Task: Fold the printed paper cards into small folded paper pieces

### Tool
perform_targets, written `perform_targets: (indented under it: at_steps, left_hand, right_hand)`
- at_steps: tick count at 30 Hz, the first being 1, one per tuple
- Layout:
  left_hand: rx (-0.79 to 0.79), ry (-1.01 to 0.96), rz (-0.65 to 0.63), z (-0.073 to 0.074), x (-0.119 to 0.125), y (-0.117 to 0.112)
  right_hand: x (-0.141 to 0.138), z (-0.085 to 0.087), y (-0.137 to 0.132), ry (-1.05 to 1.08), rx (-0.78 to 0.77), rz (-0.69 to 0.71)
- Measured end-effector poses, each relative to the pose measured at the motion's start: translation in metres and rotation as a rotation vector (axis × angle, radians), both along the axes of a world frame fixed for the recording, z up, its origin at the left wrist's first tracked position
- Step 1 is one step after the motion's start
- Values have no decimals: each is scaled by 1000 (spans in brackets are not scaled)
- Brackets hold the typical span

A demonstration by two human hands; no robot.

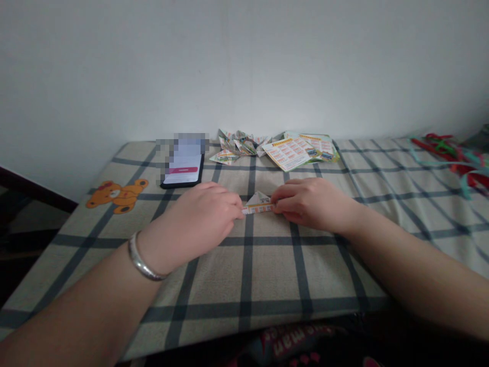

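A small folded piece of printed paper (259,204) lies on the checked tablecloth (267,265), pinched at both ends. My left hand (198,219) grips its left end, with a silver bangle (143,260) on that wrist. My right hand (311,203) grips its right end. A little triangular flap of the paper stands up between the two hands. Both hands rest low on the cloth near the table's middle.
A phone (183,168) with a lit screen lies behind my left hand. Several folded paper shapes (239,145) and flat printed sheets (301,150) sit by the white wall. Red and green ribbons (454,155) lie at the far right. A bear print (116,194) marks the cloth's left.
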State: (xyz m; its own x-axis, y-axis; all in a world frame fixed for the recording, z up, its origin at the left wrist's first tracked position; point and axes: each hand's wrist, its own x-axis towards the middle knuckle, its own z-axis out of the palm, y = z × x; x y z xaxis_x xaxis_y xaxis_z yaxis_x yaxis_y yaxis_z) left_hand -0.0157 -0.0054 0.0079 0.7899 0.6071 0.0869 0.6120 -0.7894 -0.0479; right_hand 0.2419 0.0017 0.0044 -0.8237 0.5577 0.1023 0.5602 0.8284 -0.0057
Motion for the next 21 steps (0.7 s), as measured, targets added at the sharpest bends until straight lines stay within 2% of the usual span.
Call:
perform_targets:
  at_steps: [14, 21]
  left_hand:
    - [-44, -32, -28, 0, -6, 6]
    - [-37, -18, 19, 1, -4, 3]
  right_hand:
    - [11, 7, 0, 22, -16, -34]
    - [14, 12, -2, 6, -45, -21]
